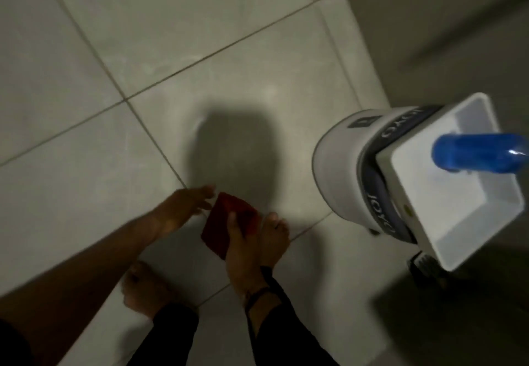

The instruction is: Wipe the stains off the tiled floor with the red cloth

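Note:
The red cloth (221, 227) hangs folded above the pale tiled floor (160, 51), low in the middle of the view. My right hand (239, 247) is shut on its right edge, thumb on top. Just left of the cloth, my left hand (183, 207) has its fingers spread and their tips close to the cloth's upper corner; I cannot tell whether they touch it. Faint dull smudges show on the tile ahead (266, 93), and the light is dim.
A white mop bucket (340, 165) with a dark band, a white rectangular basin (412, 217) and a blue handle (481, 151) stands at the right by a grey wall (443, 22). My bare feet (146, 288) (276, 237) are on the tiles below the hands.

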{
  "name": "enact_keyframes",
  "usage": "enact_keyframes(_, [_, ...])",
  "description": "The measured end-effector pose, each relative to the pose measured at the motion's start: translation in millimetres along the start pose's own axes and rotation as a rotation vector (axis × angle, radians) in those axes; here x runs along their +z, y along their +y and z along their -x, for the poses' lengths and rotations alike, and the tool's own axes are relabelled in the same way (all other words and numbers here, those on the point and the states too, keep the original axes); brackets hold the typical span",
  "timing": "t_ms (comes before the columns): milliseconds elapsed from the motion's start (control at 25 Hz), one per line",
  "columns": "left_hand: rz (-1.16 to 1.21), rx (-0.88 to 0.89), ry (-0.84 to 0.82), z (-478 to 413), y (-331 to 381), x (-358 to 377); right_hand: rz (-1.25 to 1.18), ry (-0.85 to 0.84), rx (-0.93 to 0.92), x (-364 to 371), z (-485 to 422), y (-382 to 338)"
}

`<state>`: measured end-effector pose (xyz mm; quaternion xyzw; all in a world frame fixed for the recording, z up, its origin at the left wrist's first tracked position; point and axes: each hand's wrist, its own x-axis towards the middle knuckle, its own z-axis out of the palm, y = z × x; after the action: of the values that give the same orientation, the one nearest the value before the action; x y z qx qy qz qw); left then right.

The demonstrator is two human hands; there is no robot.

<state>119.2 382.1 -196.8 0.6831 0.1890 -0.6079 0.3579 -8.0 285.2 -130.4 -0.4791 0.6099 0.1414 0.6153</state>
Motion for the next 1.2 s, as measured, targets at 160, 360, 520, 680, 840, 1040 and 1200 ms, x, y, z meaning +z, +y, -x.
enact_keyframes(160, [-0.034,0.139,-0.225,93,80,96,-0.503,0.200,-0.018,-112,49,-56])
enact_keyframes(360, [-0.364,0.431,-0.298,146,189,220,-0.705,0.415,-0.098,-246,55,-116])
enact_keyframes(520, [-0.614,0.586,-0.145,137,248,318,-0.581,0.549,-0.085,-320,6,-142])
enact_keyframes(680, [-0.907,0.681,0.049,100,261,369,-0.146,0.490,0.038,-368,-54,-136])
enact_keyframes(840, [-1.072,0.680,0.172,73,262,371,0.012,0.473,0.131,-369,-81,-145])
enact_keyframes(1040, [-1.229,0.772,0.255,79,248,399,0.179,0.635,0.164,-367,-89,-132])
enact_keyframes(1200, [-1.155,0.877,0.322,124,242,363,0.016,0.731,0.069,-342,-50,-158])
